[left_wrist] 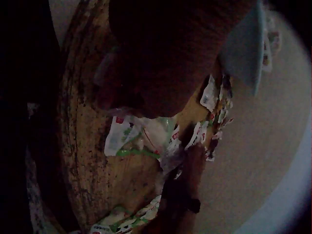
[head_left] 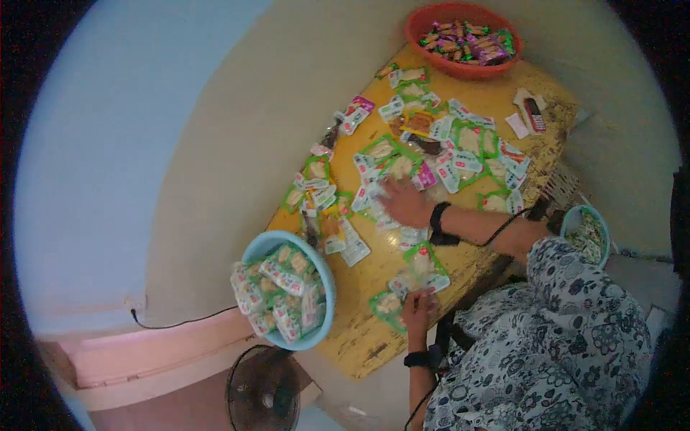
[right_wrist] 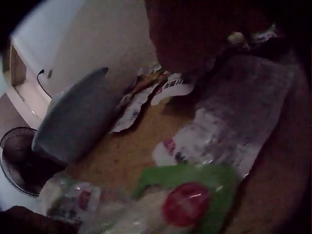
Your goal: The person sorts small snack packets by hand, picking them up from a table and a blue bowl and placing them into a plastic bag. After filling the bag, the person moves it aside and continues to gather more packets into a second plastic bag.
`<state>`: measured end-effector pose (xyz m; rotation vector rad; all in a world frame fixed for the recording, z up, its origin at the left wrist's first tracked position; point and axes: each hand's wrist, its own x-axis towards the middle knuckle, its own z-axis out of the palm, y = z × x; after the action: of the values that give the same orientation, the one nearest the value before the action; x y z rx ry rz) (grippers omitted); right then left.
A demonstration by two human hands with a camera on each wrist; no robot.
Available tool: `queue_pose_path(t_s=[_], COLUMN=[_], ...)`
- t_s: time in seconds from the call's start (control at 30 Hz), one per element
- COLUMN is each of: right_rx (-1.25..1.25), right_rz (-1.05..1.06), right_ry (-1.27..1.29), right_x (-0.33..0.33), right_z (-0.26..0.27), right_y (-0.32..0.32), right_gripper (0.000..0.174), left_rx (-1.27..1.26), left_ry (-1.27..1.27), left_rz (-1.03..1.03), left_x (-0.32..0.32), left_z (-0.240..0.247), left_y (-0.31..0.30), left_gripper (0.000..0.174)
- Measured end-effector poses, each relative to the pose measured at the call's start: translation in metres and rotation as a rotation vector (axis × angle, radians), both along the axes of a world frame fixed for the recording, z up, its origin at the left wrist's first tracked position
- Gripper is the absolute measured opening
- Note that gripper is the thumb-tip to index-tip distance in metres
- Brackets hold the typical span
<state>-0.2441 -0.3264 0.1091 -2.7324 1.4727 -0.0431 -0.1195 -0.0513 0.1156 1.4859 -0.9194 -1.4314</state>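
Note:
In the head view my left hand (head_left: 418, 312) is at the table's near edge, its fingers bent at a piece of clear plastic (left_wrist: 105, 73) that shows by the fingertips in the left wrist view. Right beside it lie a green-edged snack packet (head_left: 388, 303) and another green-edged packet (head_left: 422, 262). My right hand (head_left: 406, 203) reaches over the middle of the table with fingers spread, resting among white and green packets. Below that hand, the right wrist view shows a translucent plastic bag (right_wrist: 243, 107) and a green packet with a red spot (right_wrist: 214, 190).
A light blue basin (head_left: 329, 287) full of wrapped packets stands at the table's left corner, with a fan (head_left: 262, 391) below. At the far end sits a red basin (head_left: 471, 70) of purple and green sweets, near a phone (head_left: 534, 115). Many mixed packets (head_left: 467, 140) cover the yellow table (head_left: 352, 337).

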Motion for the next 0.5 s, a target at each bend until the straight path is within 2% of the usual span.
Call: queue_pose_path(t_s=[0.03,0.1,0.2,0.4,0.5], right_rx=[-0.070,-0.042,0.003,0.031,0.067], right_rz=[0.010,0.063,0.154,0.316,0.402], right_ry=[-0.021,-0.036,-0.094,-0.235,-0.272], right_x=[0.008,0.019,0.028,0.033,0.025], right_z=[-0.007,0.000,0.002,-0.006,-0.007], right_y=[0.016,0.035,0.059,0.084,0.091], right_gripper=[0.052,0.051,0.050,0.045,0.046], left_rx=[0.058,0.180,0.185,0.147,0.173], left_ry=[-0.021,-0.065,0.072,-0.002,0.126], left_rz=[-0.005,-0.005,0.018,-0.035,-0.032], left_x=[0.000,0.000,0.001,0.004,0.007], left_z=[0.000,0.003,-0.002,-0.010,-0.002], left_y=[-0.002,-0.003,-0.002,0.000,-0.001], left_gripper=[0.019,0.020,0.015,0.016,0.015])
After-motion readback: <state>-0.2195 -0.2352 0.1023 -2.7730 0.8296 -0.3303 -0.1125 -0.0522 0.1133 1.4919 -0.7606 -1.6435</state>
